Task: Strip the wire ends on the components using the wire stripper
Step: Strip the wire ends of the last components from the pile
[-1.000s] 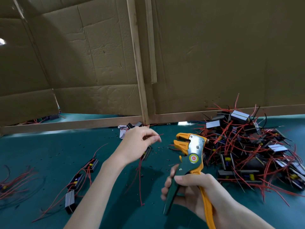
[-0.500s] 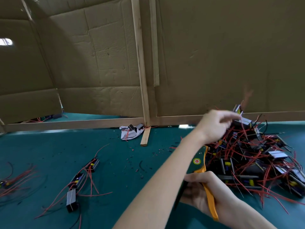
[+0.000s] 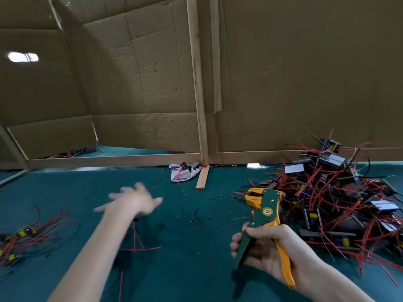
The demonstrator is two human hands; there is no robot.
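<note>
My right hand grips the green and orange handles of the wire stripper, whose orange jaws point up and left with nothing in them. A big pile of black components with red wires lies just right of the stripper. My left hand is blurred by motion above the green table at centre left, fingers spread and holding nothing. Red wires of a component show beside and under my left forearm; its body is mostly hidden.
More components with red wires lie at the far left. A crumpled paper with small parts and a short wooden strip sit by the cardboard wall. Black and red insulation scraps dot the green table.
My left hand has swung from the top of the pile on the right back to the left, now spread and blurred. The stripper's head is in view again.
</note>
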